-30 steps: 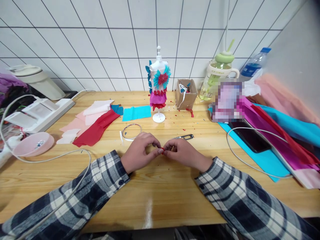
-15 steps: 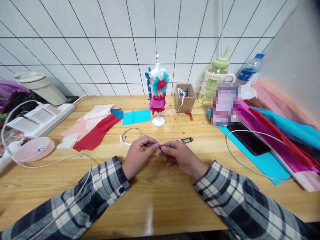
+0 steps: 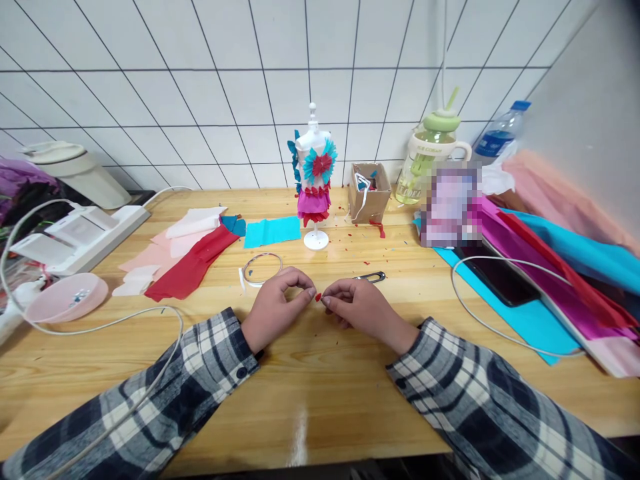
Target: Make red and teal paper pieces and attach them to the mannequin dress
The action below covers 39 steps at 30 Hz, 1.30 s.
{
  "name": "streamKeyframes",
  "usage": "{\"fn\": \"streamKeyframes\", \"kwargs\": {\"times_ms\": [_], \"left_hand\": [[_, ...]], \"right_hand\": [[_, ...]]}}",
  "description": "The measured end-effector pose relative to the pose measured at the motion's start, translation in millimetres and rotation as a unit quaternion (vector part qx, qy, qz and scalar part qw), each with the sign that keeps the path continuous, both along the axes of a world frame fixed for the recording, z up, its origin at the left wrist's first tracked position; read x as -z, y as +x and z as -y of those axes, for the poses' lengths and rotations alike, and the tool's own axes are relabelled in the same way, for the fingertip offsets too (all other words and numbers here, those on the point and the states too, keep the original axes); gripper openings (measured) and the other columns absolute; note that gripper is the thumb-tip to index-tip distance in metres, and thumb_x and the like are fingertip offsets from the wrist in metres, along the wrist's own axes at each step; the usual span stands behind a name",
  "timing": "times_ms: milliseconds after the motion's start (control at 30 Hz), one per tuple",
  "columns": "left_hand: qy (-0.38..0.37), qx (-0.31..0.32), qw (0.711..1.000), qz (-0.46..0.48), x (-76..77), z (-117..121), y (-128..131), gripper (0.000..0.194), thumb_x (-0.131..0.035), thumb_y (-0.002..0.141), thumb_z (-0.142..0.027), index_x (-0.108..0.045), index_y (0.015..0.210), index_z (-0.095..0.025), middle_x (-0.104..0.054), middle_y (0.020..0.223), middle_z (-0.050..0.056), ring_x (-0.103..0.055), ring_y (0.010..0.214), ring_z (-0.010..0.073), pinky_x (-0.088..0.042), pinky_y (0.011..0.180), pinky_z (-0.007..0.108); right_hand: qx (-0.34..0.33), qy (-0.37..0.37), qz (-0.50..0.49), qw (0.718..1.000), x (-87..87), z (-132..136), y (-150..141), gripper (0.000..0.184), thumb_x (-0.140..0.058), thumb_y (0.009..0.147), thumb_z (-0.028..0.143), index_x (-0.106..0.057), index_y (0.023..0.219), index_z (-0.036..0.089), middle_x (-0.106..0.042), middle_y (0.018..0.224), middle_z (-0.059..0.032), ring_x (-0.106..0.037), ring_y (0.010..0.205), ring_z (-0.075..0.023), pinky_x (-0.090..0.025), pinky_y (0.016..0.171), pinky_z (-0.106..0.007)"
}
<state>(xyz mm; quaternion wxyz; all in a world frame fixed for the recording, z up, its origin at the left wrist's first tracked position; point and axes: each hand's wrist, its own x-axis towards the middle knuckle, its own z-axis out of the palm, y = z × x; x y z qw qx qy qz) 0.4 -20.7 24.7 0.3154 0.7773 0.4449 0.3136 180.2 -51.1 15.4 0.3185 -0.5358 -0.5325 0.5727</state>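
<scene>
A tiny piece of red crepe paper [image 3: 319, 297] shows between my two hands, above the middle of the table. My left hand [image 3: 279, 308] pinches at its left side with thumb and forefinger. From the right, my right hand [image 3: 367, 312] has its thumb and forefinger closed at the other side. Just behind my right hand lies a small pair of thread snips [image 3: 374, 277], partly covered by it. Beyond both hands stands a miniature white dress form [image 3: 316, 160], wearing a magenta and red paper skirt and a turquoise flower with a red centre.
Behind my left hand lies a coil of wire [image 3: 263, 269]. Red [image 3: 193, 267], pink and turquoise paper sheets [image 3: 273, 232] are spread behind it. A small cardboard box [image 3: 370, 193] holds scraps. At right are a phone [image 3: 493, 273], a cable and stacked paper; at left, a pink dish [image 3: 67, 298].
My fingertips have drawn slightly apart, so more of the red paper piece shows between them. The camera view has shifted a little.
</scene>
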Motion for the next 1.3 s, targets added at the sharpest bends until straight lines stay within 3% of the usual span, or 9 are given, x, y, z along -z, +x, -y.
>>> {"fn": "streamKeyframes", "kwargs": {"times_ms": [133, 333, 433, 500, 700, 833, 1000, 1133, 1300], "left_hand": [[-0.006, 0.035, 0.999, -0.016, 1.0, 0.1, -0.5, 0.018, -0.059, 0.082, -0.034, -0.063, 0.088, -0.018, -0.066, 0.087, 0.004, -0.059, 0.084, 0.0186, -0.045, 0.079, 0.032], [0.027, 0.057, 0.996, -0.057, 1.5, -2.0, -1.4, 0.012, -0.06, 0.08, -0.029, -0.064, 0.074, -0.019, -0.064, 0.081, 0.003, -0.058, 0.081, 0.0182, -0.044, 0.077, 0.032], [-0.015, 0.028, 0.999, -0.02, 2.8, -2.3, -1.5, 0.014, -0.06, 0.08, -0.029, -0.063, 0.073, -0.018, -0.064, 0.08, 0.003, -0.058, 0.08, 0.0176, -0.045, 0.076, 0.031], [-0.054, 0.019, 0.998, 0.005, 4.2, -2.2, -1.3, 0.016, -0.059, 0.08, -0.03, -0.062, 0.072, -0.018, -0.064, 0.079, 0.003, -0.058, 0.078, 0.0172, -0.045, 0.075, 0.03], [-0.145, 0.005, 0.988, 0.054, 5.1, -0.8, 0.3, 0.02, -0.059, 0.078, -0.035, -0.06, 0.072, -0.017, -0.06, 0.072, 0.0, -0.053, 0.071, 0.0151, -0.041, 0.067, 0.027], [-0.207, -0.008, 0.972, 0.111, 5.8, -0.8, 0.7, 0.021, -0.06, 0.076, -0.037, -0.06, 0.072, -0.016, -0.059, 0.072, 0.0, -0.052, 0.069, 0.0144, -0.04, 0.066, 0.026], [-0.244, -0.011, 0.958, 0.148, 8.9, -1.6, 0.4, 0.021, -0.062, 0.074, -0.037, -0.06, 0.073, -0.016, -0.062, 0.075, 0.001, -0.055, 0.072, 0.0158, -0.042, 0.069, 0.028], [-0.251, -0.007, 0.957, 0.142, 6.9, -0.3, 1.6, 0.023, -0.062, 0.074, -0.038, -0.059, 0.071, -0.016, -0.06, 0.071, 0.0, -0.052, 0.069, 0.015, -0.041, 0.067, 0.028], [-0.262, -0.005, 0.954, 0.148, 3.3, 1.0, 2.6, 0.022, -0.064, 0.072, -0.038, -0.06, 0.07, -0.016, -0.058, 0.07, -0.001, -0.05, 0.068, 0.0143, -0.04, 0.065, 0.027]], "right_hand": [[-0.03, 0.039, 0.037, 0.998, 1.4, -0.5, 1.1, 0.014, -0.061, 0.079, 0.03, -0.067, 0.081, 0.017, -0.063, 0.067, -0.0006, -0.055, 0.049, -0.0086, -0.046, 0.043, -0.019], [-0.028, 0.07, 0.065, 0.995, 2.0, -0.1, 3.4, 0.018, -0.056, 0.082, 0.029, -0.065, 0.091, 0.016, -0.065, 0.073, -0.002, -0.058, 0.053, -0.0097, -0.046, 0.047, -0.021], [-0.001, 0.169, 0.089, 0.982, 2.6, 1.7, 3.4, 0.035, -0.065, 0.077, 0.03, -0.059, 0.111, 0.02, -0.067, 0.09, -0.0028, -0.06, 0.056, -0.0088, -0.05, 0.056, -0.024], [0.001, 0.232, 0.111, 0.966, 4.2, 2.8, 2.8, 0.04, -0.069, 0.074, 0.027, -0.058, 0.112, 0.022, -0.068, 0.094, -0.002, -0.061, 0.059, -0.0086, -0.05, 0.061, -0.025], [0.005, 0.342, 0.197, 0.919, 6.1, 4.1, 2.6, 0.009, -0.06, 0.084, 0.025, -0.067, 0.09, 0.022, -0.07, 0.081, -0.0003, -0.061, 0.068, -0.012, -0.046, 0.064, -0.025], [0.013, 0.366, 0.236, 0.9, 2.0, 5.2, 6.1, 0.015, -0.055, 0.088, 0.027, -0.068, 0.092, 0.022, -0.07, 0.083, -0.0013, -0.061, 0.071, -0.0132, -0.045, 0.065, -0.025], [-0.003, 0.398, 0.244, 0.884, -0.3, 6.1, 7.5, 0.036, -0.06, 0.084, 0.028, -0.058, 0.119, 0.022, -0.068, 0.103, -0.0034, -0.061, 0.077, -0.0131, -0.046, 0.067, -0.025], [-0.021, 0.406, 0.277, 0.871, 3.8, 6.4, 5.6, 0.017, -0.054, 0.089, 0.028, -0.065, 0.1, 0.022, -0.07, 0.089, -0.0017, -0.063, 0.079, -0.014, -0.044, 0.07, -0.025], [-0.028, 0.424, 0.313, 0.85, 2.4, 5.9, 7.1, 0.019, -0.048, 0.092, 0.027, -0.066, 0.094, 0.023, -0.069, 0.088, -0.0016, -0.062, 0.081, -0.0154, -0.042, 0.072, -0.027]]}}
